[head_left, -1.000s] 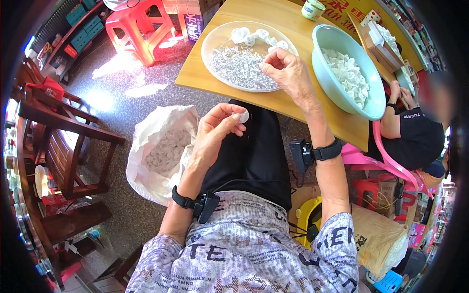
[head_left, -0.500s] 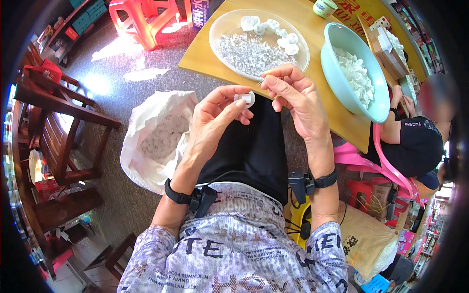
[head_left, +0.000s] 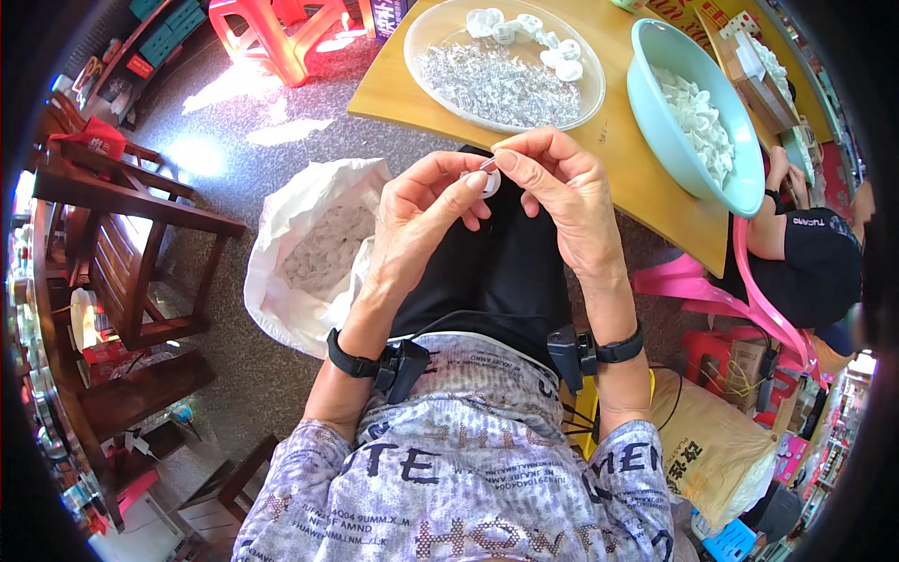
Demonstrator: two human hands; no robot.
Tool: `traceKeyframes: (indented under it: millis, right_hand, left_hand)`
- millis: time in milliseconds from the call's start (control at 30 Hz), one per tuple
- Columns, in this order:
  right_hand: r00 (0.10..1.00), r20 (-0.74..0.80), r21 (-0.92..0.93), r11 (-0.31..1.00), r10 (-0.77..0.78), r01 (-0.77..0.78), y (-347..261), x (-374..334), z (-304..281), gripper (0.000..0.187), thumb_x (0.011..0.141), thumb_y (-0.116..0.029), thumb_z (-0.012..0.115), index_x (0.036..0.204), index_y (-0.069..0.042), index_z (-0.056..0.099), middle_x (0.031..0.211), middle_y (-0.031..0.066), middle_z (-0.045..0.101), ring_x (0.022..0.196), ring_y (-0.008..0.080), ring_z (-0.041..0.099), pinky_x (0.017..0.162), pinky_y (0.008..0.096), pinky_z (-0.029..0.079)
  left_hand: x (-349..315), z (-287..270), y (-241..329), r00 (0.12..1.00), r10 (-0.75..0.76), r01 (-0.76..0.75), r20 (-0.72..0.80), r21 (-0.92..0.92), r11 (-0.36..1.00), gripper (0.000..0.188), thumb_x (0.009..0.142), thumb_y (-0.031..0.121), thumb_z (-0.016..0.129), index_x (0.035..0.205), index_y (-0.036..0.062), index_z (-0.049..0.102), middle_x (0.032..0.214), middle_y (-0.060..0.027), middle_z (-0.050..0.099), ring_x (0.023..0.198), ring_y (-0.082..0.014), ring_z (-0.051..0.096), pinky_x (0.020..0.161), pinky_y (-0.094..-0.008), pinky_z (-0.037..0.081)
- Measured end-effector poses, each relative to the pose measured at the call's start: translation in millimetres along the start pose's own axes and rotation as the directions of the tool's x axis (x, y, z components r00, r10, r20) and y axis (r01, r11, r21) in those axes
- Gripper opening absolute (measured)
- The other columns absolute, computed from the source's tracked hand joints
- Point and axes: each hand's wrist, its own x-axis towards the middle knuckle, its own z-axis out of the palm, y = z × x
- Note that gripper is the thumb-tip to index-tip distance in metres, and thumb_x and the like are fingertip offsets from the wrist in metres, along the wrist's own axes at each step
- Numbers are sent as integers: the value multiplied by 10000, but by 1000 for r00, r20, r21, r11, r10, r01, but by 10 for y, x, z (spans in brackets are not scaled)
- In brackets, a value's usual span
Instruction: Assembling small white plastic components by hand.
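Note:
My left hand (head_left: 420, 208) is closed around a small round white plastic piece (head_left: 491, 184), held between thumb and fingers above my lap. From the right, my right hand (head_left: 567, 197) pinches a small thin metal piece (head_left: 488, 163) and brings it against the white one. The fingers partly hide both parts, so I cannot tell whether they are joined. Just beyond my hands, a clear oval tray (head_left: 600, 105) on the table carries a heap of small shiny metal pieces (head_left: 496, 89) and several round white pieces (head_left: 564, 64) along its far right side.
A light-blue basin (head_left: 646, 98) of white pieces stands on the yellow table (head_left: 389, 89). At my left, a white sack (head_left: 272, 290) of small pale pieces sits on the floor near wooden chairs (head_left: 140, 215). Red stools (head_left: 281, 42) stand farther off. Another person (head_left: 819, 253) sits at right by a pink chair (head_left: 749, 281).
My right hand has moved left and met the left hand, bringing the metal piece to the white plastic piece. The whole view has shifted slightly.

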Motion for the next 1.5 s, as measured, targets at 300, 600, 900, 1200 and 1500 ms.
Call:
traceKeyframes:
  millis: [300,600,900,1200,1500]
  right_hand:
    - [1000,14,-156,988,8,-6,21,-12,33,122,867,-172,680,914,-60,668,736,-44,613,624,2,500,515,157,405]
    - [974,121,-455,862,-191,225,-83,-54,-71,105,839,-94,689,873,3,664,773,21,655,660,76,567,556,231,454]
    - [977,-120,-288,948,-175,134,87,-199,-7,75,858,-86,673,899,-26,653,820,19,669,669,75,602,574,208,485]
    - [964,-73,-316,923,-255,220,123,-233,104,79,855,-64,669,912,-14,647,908,56,682,780,87,639,651,229,535]
    - [954,-133,-365,908,-269,205,170,-194,139,75,850,-44,666,912,-6,649,879,56,683,747,87,640,630,223,534]
  left_hand:
    - [11,17,-36,986,147,-110,-80,354,929,155,905,136,631,988,8,651,807,-16,620,680,-71,588,590,-192,452]
    - [10,-87,-15,997,-71,62,31,224,973,166,893,127,636,1007,6,647,843,-24,634,703,-70,586,599,-194,445]
    - [30,-71,-104,996,-31,23,89,88,996,319,861,59,662,1165,3,583,916,-26,628,785,-78,591,682,-204,480]
    - [56,-125,-202,996,4,-6,91,29,1000,425,894,76,622,1293,5,491,1077,-63,609,938,-110,594,810,-241,493]
    - [79,-66,-296,994,13,18,107,-283,959,428,940,120,558,1338,11,446,1299,-145,535,1157,-181,548,981,-332,464]
